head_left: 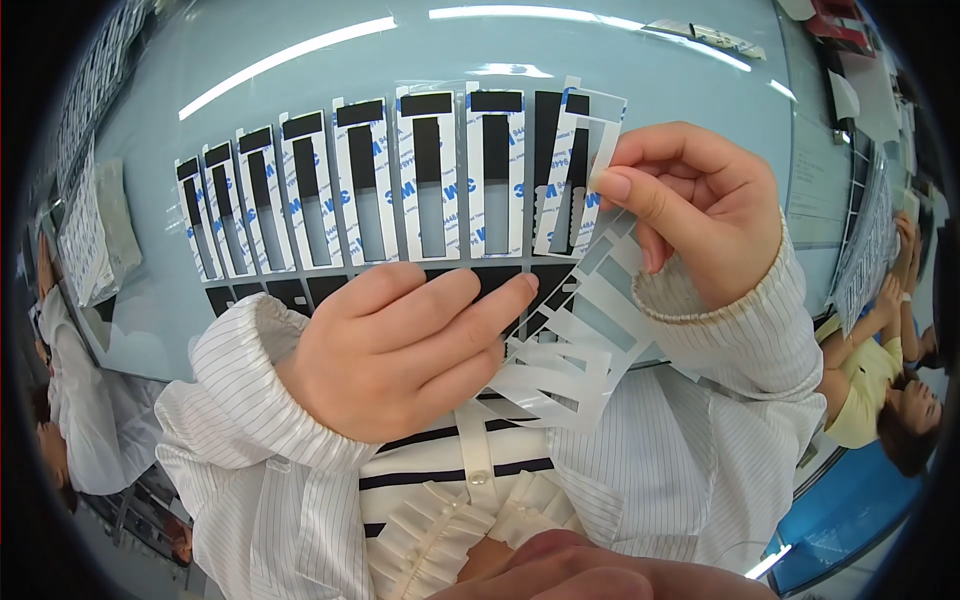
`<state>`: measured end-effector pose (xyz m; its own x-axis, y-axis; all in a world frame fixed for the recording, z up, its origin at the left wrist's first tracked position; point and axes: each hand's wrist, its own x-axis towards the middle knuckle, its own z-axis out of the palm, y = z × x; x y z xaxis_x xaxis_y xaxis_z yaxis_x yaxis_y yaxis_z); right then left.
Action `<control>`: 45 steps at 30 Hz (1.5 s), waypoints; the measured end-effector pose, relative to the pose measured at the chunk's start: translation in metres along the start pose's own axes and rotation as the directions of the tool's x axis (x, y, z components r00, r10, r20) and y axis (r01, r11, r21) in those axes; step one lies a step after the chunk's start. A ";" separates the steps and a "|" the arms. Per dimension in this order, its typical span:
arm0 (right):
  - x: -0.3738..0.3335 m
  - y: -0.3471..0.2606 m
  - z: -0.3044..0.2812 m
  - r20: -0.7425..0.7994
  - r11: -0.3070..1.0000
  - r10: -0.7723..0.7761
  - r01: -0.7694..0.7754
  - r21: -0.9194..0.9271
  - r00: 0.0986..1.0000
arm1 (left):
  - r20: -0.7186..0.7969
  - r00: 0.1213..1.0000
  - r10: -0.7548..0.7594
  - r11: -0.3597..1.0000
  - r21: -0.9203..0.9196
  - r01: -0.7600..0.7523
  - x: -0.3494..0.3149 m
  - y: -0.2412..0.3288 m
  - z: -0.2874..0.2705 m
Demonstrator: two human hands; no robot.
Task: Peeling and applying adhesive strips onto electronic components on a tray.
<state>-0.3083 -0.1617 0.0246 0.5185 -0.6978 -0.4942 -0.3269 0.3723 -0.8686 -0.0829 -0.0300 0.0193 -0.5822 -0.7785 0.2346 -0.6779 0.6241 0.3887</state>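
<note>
My right hand [690, 205] pinches the lower right edge of a tilted adhesive frame [555, 215], white with blue print, between thumb and forefinger. It hangs over a black piece [546, 130] at the right end of a row. Several black pieces with similar printed white frames [473, 190] lie side by side to the left. My left hand [400, 345] is palm down with its fingers stretched out, over a second row of black pieces [330, 287] that it partly hides. Nothing shows in its fingers. Thin translucent liner strips [590, 375] are heaped between my hands.
The pale grey-green table [300, 60] reflects ceiling lights. Plastic-wrapped stacks [95, 225] lie at the left edge, and more sheets [865, 250] at the right edge. A person in yellow [865, 395] works at the right, another in a white garment [95, 390] at the left.
</note>
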 end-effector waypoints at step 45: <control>-0.001 0.007 -0.004 -0.009 0.975 -0.117 0.113 -0.193 0.993 | 0.054 0.998 0.018 0.994 0.107 -0.024 0.005 0.001 0.007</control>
<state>-0.3140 -0.1614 0.0192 0.5456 -0.7423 -0.3890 -0.4126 0.1660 -0.8956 -0.0896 -0.0330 0.0151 -0.6177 -0.7623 0.1935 -0.7080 0.6461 0.2850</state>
